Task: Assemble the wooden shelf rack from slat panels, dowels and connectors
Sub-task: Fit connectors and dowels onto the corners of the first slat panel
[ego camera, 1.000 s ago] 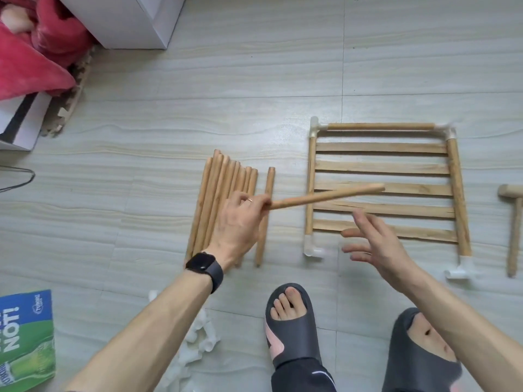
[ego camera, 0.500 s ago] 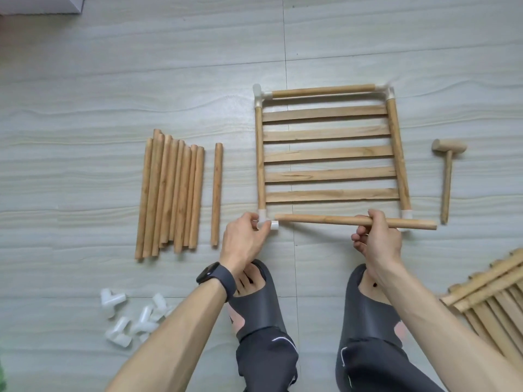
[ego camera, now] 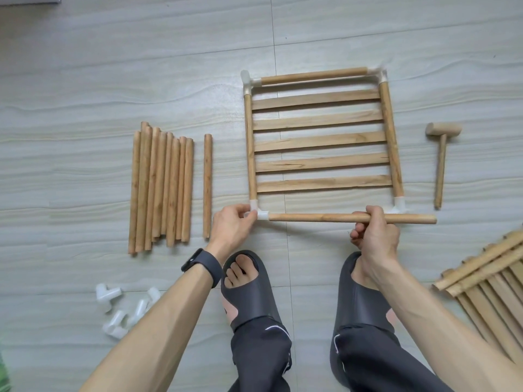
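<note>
The fingertips (ego camera: 249, 219) of my left hand (ego camera: 232, 224) pinch the white corner connector (ego camera: 256, 212) at the near-left corner of the slat panel (ego camera: 319, 142). The fingers (ego camera: 373, 215) of my right hand (ego camera: 376, 236) are curled round the dowel (ego camera: 311, 217), which lies along the panel's near edge, its right end reaching past the near-right connector (ego camera: 399, 205). I cannot tell how deep the left tip sits, so I judge it best to brace the connector, keep the dowel in line with the socket and push straight, without levering.
</note>
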